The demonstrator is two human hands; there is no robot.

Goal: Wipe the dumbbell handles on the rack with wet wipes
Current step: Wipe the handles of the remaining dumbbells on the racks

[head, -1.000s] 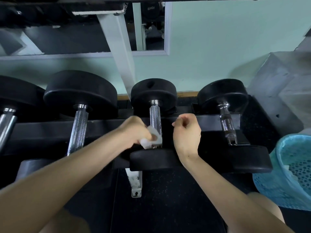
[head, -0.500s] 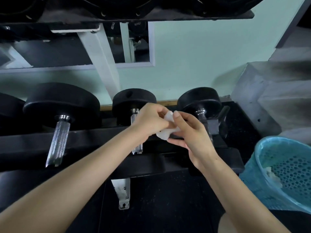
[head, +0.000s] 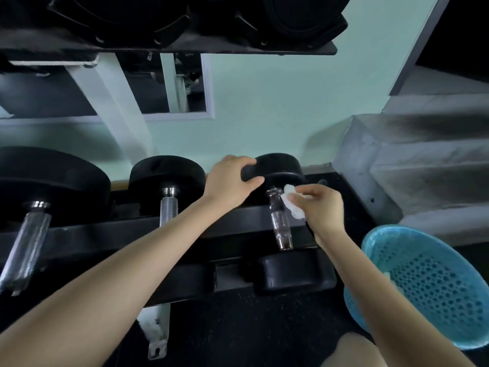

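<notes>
Gripping the dumbbell head (head: 280, 166) with our left hand (head: 230, 181), we pinch the wet wipe (head: 292, 205) in our right hand (head: 322, 210), at the handle's (head: 279, 223) one o'clock.

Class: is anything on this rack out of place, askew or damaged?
Nothing stands out. Dumbbells sit racked in a row; right grip holds a wipe at the rightmost handle, left grip clasps its head.

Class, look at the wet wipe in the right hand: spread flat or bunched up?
Bunched up. The wet wipe is a crumpled wad pinched in the right hand, beside the rightmost dumbbell handle.
</notes>
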